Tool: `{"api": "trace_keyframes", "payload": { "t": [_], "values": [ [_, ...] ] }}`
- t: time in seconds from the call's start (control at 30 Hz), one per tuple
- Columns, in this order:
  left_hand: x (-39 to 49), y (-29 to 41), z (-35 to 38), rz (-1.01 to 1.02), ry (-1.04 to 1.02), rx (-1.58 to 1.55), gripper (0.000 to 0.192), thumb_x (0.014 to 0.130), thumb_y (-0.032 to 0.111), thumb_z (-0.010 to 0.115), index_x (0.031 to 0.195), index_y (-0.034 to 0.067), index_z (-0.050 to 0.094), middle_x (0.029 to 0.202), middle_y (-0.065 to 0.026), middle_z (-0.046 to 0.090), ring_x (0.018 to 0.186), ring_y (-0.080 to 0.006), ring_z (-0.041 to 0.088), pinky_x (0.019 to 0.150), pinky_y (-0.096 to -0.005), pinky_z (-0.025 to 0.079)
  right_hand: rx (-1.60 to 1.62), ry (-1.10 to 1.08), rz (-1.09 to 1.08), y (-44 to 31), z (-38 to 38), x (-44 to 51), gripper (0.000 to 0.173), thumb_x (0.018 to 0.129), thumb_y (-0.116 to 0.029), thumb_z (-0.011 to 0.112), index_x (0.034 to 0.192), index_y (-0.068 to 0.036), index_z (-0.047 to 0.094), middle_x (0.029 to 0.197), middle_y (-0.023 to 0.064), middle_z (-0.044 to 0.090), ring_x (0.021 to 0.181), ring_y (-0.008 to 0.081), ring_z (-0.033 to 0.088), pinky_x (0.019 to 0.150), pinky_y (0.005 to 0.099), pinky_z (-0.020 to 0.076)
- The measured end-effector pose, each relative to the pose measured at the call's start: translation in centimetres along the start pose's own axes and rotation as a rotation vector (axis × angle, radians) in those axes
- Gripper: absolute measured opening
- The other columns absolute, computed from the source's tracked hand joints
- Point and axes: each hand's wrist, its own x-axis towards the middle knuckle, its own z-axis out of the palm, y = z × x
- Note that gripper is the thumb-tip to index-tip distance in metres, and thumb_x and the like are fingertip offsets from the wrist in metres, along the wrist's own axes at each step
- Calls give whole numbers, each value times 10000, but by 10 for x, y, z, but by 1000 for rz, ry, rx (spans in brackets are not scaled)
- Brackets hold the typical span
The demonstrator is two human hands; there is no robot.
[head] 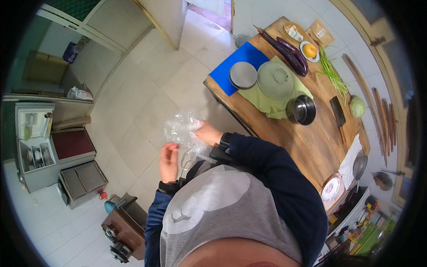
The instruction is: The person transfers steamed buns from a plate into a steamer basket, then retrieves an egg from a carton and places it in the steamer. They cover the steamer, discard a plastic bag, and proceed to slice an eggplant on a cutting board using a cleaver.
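A crumpled clear plastic bag point(181, 128) is bunched in my right hand point(208, 132), in front of my body and above the tiled floor. My fingers close around its gathered side, and part of the bag hangs down towards my waist. Just left of the bag is my left hand point(169, 163), raised, its fingers loosely bent and slightly blurred. I see nothing held in it. Its fingertips are close to the bag's edge; whether they touch it I cannot tell. Both wrists wear dark bands.
To the right stands a wooden table point(300, 147) bearing eggplants point(287, 53), a dark metal pot point(302, 110), a glass lid point(276, 80), a blue mat point(230, 61), a cleaver point(337, 110) and a cabbage point(357, 106). Cabinets point(74, 145) and a brown stand point(123, 227) are on the left.
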Motion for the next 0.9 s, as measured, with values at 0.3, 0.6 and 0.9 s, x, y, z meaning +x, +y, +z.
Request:
{"api": "trace_keyframes", "payload": {
  "t": [0.3, 0.6, 0.9],
  "values": [
    [124, 7, -33, -364, -59, -215, 920, 871, 412, 703, 1521, 168, 99, 1483, -136, 325, 1294, -318, 427, 928, -496, 488, -457, -256, -12, -76, 38, 72, 311, 833, -24, 524, 1125, -2, 630, 927, 95, 672, 826, 162, 615, 715, 331, 502],
    [323, -14, -92, -449, -204, -369, 565, 919, 244, 632, 1377, 86, 342, 1214, -100, 527, 1059, -230, 561, 764, -385, 527, -717, -251, -55, -133, 86, 231, 290, 870, -132, 536, 1103, 14, 628, 936, 132, 684, 864, 205, 633, 778, 342, 505],
    [494, -46, -151, -472, -50, 6, 178, 955, 211, 566, 975, 41, 611, 753, 21, 562, 643, -71, 483, 536, -237, 379, -457, 101, -6, -136, 85, 327, 613, 757, -268, 736, 1234, 46, 514, 1070, 206, 658, 990, 311, 645, 841, 383, 502]
  ]
}}
